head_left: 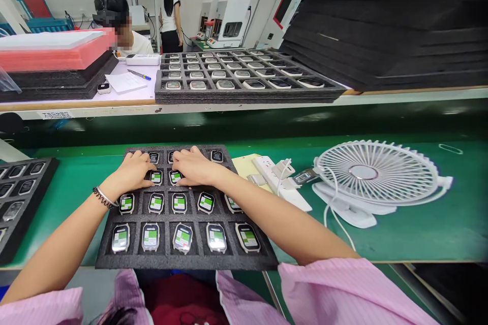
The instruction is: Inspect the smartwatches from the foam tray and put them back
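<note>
Several smartwatches sit in the pockets of a black foam tray (244, 259) in front of me. The nearer rows have lit screens with green and white blocks, like this watch (179, 203); a far-row watch (217, 156) shows a dark screen with small text. My left hand (133, 168) rests over the tray's far left pockets, fingers apart, its thumb beside a lit watch (156, 177). Over the far middle pockets lies my right hand (195, 166), fingers spread, its thumb near another lit watch (176, 177). Both hands partly hide the pockets beneath.
A white fan (364, 171) and a power strip (282, 183) with cables are on the green bench to the right. Another watch tray (28, 208) lies left. The shelf ahead holds a large watch tray (247, 95) and stacked black foam (381, 35). Two people are beyond.
</note>
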### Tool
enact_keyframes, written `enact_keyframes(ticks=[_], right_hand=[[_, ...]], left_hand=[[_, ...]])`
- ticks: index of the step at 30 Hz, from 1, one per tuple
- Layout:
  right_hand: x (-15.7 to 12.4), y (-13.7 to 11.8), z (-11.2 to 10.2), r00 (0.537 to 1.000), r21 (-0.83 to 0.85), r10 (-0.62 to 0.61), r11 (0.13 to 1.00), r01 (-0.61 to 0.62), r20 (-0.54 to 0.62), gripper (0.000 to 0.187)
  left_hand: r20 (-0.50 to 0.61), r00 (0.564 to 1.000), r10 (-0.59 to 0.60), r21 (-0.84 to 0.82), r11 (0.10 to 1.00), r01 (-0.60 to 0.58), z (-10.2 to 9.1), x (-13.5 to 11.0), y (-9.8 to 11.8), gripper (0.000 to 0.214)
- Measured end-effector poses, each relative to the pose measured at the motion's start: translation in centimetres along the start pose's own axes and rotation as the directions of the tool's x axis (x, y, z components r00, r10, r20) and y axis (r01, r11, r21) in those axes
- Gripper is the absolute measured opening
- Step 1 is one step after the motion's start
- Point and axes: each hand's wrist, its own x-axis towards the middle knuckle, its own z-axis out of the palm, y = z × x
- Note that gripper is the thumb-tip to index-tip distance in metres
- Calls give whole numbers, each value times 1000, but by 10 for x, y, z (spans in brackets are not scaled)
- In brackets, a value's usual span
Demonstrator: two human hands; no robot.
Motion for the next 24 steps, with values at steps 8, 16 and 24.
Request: enact_keyframes(ticks=[8, 16, 24], right_hand=[[-7, 10, 10, 982, 248, 29, 968, 19, -187, 30], [-24, 9, 32, 919, 941, 212, 10, 338, -332, 43], [-15, 9, 51, 860, 876, 461, -297, 380, -217, 56]], left_hand=[[-96, 995, -32, -296, 955, 2, 3, 0, -2, 27], [-193, 966, -174, -908, 405, -109, 10, -2, 21, 31], [-318, 905, -283, -903, 382, -198, 21, 5, 25, 32]])
